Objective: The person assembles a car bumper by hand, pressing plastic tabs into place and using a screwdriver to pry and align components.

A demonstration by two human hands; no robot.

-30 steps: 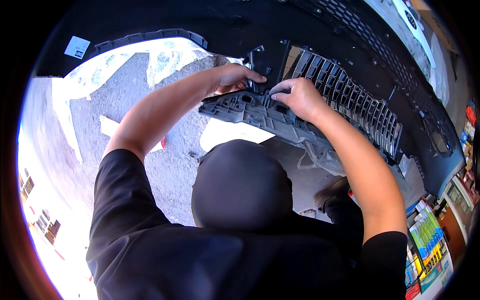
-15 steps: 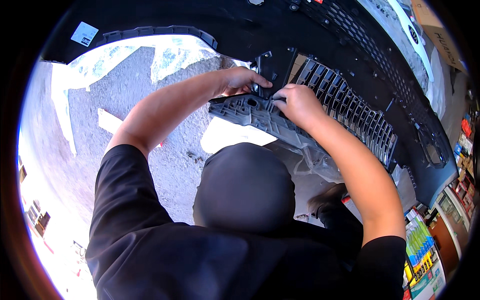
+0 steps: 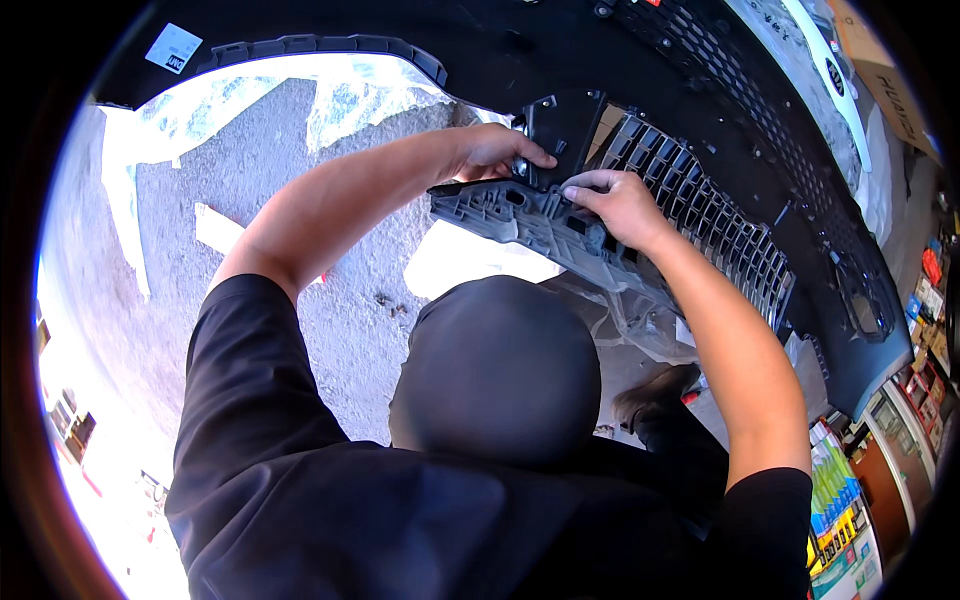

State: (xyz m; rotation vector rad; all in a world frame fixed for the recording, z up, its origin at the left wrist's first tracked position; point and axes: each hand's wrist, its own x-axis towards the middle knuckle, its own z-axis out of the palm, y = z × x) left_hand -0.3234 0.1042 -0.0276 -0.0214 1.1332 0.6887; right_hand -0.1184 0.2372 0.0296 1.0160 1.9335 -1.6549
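A large black car bumper lies spread across the far side, with a slatted chrome-edged grille set in it. Along the grille's near side runs a grey ribbed plastic bracket. My left hand is closed round the black plastic part at the bracket's left end, thumb on top and fingers partly hidden. Thumb and forefinger of my right hand pinch at the bracket's upper edge, beside the grille. Whatever small piece lies between those fingertips is too small to make out.
Below the bumper is a rough grey floor with plastic wrapping and white sheets. A cardboard box stands at the far right. Shelves with colourful packages are at the lower right.
My right hand has shifted slightly right, its fingers a little more extended while still at the bracket. My left hand keeps its hold. The whole view has shifted slightly.
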